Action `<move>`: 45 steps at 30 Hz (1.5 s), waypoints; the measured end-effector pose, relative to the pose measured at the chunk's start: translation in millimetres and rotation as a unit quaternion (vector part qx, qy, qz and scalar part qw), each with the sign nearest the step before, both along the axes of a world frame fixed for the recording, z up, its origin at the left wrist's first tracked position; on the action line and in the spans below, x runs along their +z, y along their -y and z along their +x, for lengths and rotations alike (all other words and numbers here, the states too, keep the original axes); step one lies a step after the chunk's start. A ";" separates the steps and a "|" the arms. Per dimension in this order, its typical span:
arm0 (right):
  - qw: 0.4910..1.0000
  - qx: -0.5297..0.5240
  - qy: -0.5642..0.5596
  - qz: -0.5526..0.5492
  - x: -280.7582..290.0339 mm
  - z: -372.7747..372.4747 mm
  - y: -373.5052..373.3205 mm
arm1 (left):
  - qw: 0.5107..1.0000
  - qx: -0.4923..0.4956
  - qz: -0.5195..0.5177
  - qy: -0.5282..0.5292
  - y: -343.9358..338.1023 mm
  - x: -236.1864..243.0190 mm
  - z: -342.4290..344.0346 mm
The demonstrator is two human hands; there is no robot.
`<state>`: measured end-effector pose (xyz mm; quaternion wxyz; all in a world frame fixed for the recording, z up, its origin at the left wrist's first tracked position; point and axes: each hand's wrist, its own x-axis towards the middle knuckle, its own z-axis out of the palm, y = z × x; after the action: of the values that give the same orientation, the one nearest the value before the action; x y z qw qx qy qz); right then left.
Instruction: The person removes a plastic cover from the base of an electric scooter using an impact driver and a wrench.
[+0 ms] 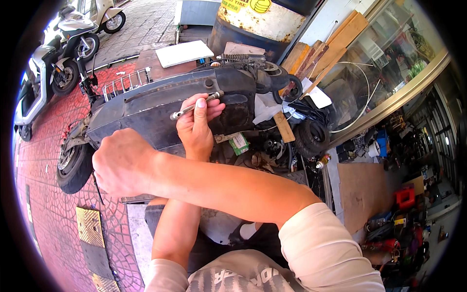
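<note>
A thin silver bar like a socket wrench (180,114) lies across my left hand (197,126), pinned by the thumb, with the fingers curled behind it. My right arm crosses over the left forearm. At its end my right hand (124,163) is closed in a fist, back of the hand up. A thin dark rod (98,191) shows just below the fist; whether it is held cannot be made out. Behind both hands a dark scooter (160,104) lies on its side, long flat panel facing me. Its front wheel (78,169) is left of my right hand.
A green-and-white box (239,143) and a wooden block (283,127) lie near the scooter's right end. A loose tyre (312,137) is farther right. Wood boards (335,46) lean by a rusty drum (258,24). Other scooters (44,80) stand far left; a spark plug (322,161) is at right.
</note>
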<state>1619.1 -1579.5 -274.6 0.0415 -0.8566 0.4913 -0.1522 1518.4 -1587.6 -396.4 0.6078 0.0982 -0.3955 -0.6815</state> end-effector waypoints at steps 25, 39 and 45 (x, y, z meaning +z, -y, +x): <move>0.996 -0.042 0.023 -0.071 -20.8 -30.9 -1.5 | 1.000 -0.006 0.018 0.015 1.2 -4.2 2.0; 0.987 -0.049 0.128 -0.088 -45.7 -43.4 -29.2 | 0.989 -0.086 0.118 -0.029 1.2 -22.4 31.9; 0.984 -0.072 0.154 -0.055 -114.8 -51.9 -40.8 | 0.973 -0.080 0.207 0.060 -18.1 -90.1 30.0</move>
<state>1567.1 -1538.7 -389.4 0.0583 -0.7862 0.5302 -0.3122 1548.4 -1569.5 -486.5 0.4933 0.2307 -0.2879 -0.7878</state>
